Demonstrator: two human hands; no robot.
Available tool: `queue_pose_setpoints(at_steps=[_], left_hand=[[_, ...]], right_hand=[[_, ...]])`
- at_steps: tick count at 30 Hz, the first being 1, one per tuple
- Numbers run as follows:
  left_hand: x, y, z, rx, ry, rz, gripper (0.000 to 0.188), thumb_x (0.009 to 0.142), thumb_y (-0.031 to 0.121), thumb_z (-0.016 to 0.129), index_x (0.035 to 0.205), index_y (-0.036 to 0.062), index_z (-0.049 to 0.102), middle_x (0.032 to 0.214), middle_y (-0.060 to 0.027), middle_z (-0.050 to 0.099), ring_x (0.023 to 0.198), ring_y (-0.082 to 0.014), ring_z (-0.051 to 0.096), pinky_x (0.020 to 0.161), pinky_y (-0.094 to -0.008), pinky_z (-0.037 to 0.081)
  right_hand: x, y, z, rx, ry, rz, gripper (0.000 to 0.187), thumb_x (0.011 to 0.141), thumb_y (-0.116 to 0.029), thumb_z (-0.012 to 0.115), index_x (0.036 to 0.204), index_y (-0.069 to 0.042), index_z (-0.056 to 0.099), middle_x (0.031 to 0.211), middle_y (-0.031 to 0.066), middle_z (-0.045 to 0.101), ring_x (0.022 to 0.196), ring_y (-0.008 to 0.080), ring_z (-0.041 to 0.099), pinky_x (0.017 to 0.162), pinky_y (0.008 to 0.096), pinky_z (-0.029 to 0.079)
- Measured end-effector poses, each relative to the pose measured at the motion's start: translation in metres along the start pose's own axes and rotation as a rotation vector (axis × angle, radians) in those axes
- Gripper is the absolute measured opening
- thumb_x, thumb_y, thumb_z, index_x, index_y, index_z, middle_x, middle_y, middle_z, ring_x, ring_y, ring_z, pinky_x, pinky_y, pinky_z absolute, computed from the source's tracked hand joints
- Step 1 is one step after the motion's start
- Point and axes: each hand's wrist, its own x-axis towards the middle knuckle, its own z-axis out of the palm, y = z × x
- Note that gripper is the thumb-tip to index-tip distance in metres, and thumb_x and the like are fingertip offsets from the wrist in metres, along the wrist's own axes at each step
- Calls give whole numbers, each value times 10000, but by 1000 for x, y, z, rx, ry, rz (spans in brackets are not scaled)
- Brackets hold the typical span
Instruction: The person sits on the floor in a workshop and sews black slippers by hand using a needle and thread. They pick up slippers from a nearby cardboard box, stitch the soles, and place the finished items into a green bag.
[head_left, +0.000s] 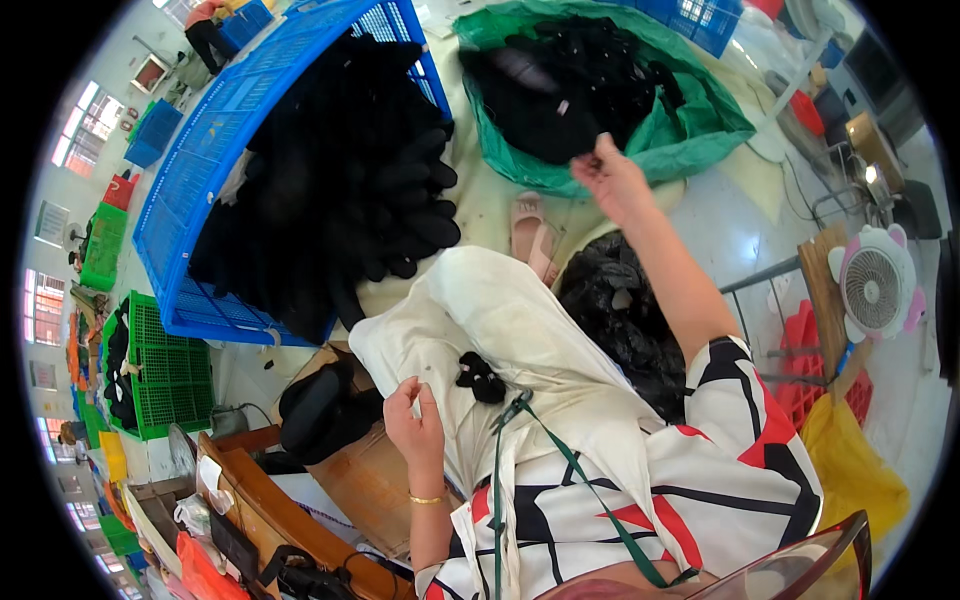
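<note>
Lap first: cream-coloured cloth trousers (500, 290), legs bent. A small black fabric bundle (480, 378) lies on them, just beside a dark metal tool (513, 408) on a green neck cord (590, 475).

Left hand (414, 418) is raised over the lap, left of the bundle and apart from it; thumb and forefinger close together. Cannot tell whether anything is between them.

By the right leg, a glossy black plastic bag (625, 315), crumpled; contents hidden. By the left leg, a brown cardboard box (372, 485), with black padded items (325, 410) at its upper end.

Ahead left, a large blue lattice plastic crate (205, 180), tilted, its open side toward the knees. It is heaped with long black fabric pieces (340, 190); rounded ends point right and overhang the edge, some close to the left knee.

Between crate and sack, a strip of pale yellow floor sheet (480, 215) is open; a pink sandal (530, 225) stands at its near end.

Beyond, a wide green woven-plastic sack (640, 170), mouth open, rim folded outward, full of black fabric. Right hand (606, 180) is at its near rim, fingers clamped on the lower edge of a limp black fabric piece (555, 125) over the sack mouth. Its long axis appears to run from the fingertips toward upper left; far end blurred.
</note>
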Motion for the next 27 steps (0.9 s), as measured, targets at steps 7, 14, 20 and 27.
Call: queue_pose_setpoints(at_steps=[7, 14, 20, 27], left_hand=[[32, -39, 23, 672, -112, -134, 328, 853, 302, 693, 938, 9, 571, 920, -149, 599, 890, -348, 585, 748, -417, 509], [38, -56, 18, 657, -91, -81, 262, 828, 243, 708, 834, 48, 532, 877, -130, 579, 863, -320, 584, 729, -416, 505], [51, -43, 10, 524, 123, 158, 408, 799, 111, 712, 1163, 17, 554, 1010, -126, 621, 865, -272, 607, 727, -355, 513], [32, 51, 21, -1334, -745, -401, 289, 928, 102, 639, 1204, 43, 577, 867, 8, 629, 703, -57, 545, 630, -207, 456]], right_hand=[[-50, 50, 3, -238, -100, 155, 250, 1002, -254, 545, 977, -18, 620, 794, 30, 601, 735, 137, 592, 695, 292, 518], [-102, 104, 4, -399, -210, 360, 202, 981, -198, 573, 1022, -15, 649, 827, 31, 636, 723, 113, 620, 691, 256, 535], [-147, 100, 54, -523, -620, 386, 194, 985, -195, 575, 1022, -20, 651, 820, 4, 628, 731, 75, 597, 706, 240, 510], [-188, 56, 118, -380, -913, 621, 192, 975, -214, 609, 1003, -31, 661, 811, 3, 632, 718, 82, 600, 692, 244, 500]])
